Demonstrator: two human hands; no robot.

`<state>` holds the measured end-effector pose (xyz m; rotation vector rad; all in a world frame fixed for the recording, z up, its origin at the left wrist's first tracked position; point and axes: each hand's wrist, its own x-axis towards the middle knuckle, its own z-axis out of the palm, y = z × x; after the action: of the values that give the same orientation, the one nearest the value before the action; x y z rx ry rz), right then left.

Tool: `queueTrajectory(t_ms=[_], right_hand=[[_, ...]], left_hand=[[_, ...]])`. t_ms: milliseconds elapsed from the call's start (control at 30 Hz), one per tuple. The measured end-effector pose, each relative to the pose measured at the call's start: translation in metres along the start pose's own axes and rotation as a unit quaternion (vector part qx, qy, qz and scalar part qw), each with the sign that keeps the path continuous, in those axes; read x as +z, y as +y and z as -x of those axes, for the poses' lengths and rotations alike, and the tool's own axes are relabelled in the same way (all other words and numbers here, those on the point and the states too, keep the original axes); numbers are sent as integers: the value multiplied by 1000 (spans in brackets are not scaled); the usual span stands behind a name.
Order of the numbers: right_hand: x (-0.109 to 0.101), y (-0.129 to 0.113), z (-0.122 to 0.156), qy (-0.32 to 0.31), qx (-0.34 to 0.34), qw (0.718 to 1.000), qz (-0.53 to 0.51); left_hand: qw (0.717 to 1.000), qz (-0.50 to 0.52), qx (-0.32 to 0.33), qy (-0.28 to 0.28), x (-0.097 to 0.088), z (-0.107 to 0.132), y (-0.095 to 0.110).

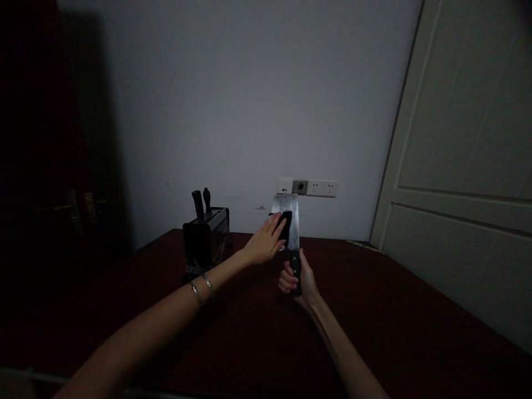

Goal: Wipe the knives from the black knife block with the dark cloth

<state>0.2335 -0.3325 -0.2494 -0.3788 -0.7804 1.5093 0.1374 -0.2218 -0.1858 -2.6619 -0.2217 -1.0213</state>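
A cleaver with a broad grey blade and a black riveted handle is held upright over the table. My right hand wraps round its handle, thumb along the side. Against the left part of the blade, my left hand holds a black cloth under nearly straight fingers. The cloth and fingers hide that part of the blade. A small white patch shows under the fingertips, too small to make out.
On the left of the dark red table stands a black knife block with two dark handles sticking up. Behind is a wall with sockets. A pale panelled door borders the right side. The room is dim.
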Motion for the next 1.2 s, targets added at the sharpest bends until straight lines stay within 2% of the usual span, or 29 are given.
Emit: queueTrajectory(t_ms=[267,533,700,900,1067,1200], right_hand=[[-2,-3,-1,7,15,1000,2],[-2,-1,-2,25,44,998,36],[2,2,-2,40,48,997,54],[3,3,-2,46,60,995,67],[3,1,-2,13,50,997,55],[5,4,-2,33,37,996,68]], left_hand=[[999,-22,29,-15,-4,10,1],[998,-23,40,-44,-9,3,3],[996,2,55,-68,-14,-5,1],[999,41,6,-27,-9,-4,6],[993,86,55,-54,-19,-3,-1],[992,102,50,-60,-25,-5,-2]])
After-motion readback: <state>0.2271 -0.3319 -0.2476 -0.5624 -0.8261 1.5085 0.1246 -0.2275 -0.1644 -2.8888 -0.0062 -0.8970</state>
